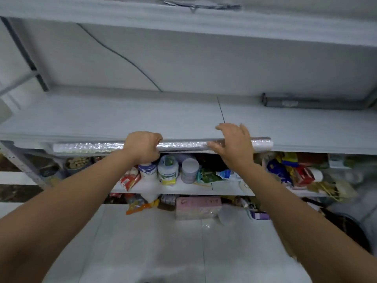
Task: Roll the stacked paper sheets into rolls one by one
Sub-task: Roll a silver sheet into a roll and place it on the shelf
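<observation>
The silvery roll [91, 147] lies crosswise under both hands, its long axis running left to right. The left hand [142, 146] curls around it. The right hand [234, 144] rests on it with loose, spread fingers. The stacked sheets [102, 119] lie flat beyond the fingertips.

Open room is stretching behind the roll [91, 147] across the shelf [102, 117] to the back wall, with the upper shelf [183, 17] overhanging it. A dark bar [295, 102] is lying at the far right back, and a cable [122, 56] is hanging down the wall. Below, jars [168, 170] and packets [285, 168] are crowding the lower shelf [183, 187], while the floor [163, 242] is lying open in front.
</observation>
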